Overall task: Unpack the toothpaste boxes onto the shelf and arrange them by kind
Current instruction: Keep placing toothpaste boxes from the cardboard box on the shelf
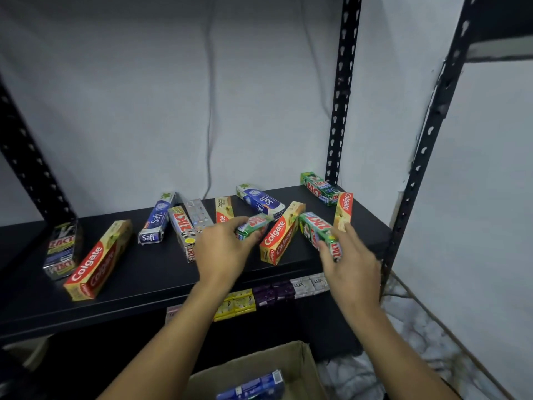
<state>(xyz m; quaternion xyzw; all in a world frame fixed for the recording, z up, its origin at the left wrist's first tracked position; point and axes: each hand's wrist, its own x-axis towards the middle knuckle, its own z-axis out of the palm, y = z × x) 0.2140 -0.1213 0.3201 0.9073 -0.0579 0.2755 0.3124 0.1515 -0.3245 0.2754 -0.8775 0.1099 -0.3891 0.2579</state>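
Observation:
My left hand (223, 248) grips a green Zact box (253, 225) just above the black shelf (150, 272). My right hand (350, 262) grips a second green Zact box (318, 233). Between the two hands lies a red-and-yellow Colgate box (281, 233). Other boxes lie scattered: a Colgate (96, 262) and a black Zact (62, 248) at the left, a blue Safi (157, 219), a silver Zact (183, 230), another Safi (261, 202), a green Zact (320, 189) and a Colgate (344, 210) at the back right.
A cardboard carton (300, 362) stands below on the floor with a blue box (253, 385) inside. Soap packs (277, 293) line the lower shelf. Black slotted uprights (341, 90) frame the rack, and a wall lies behind.

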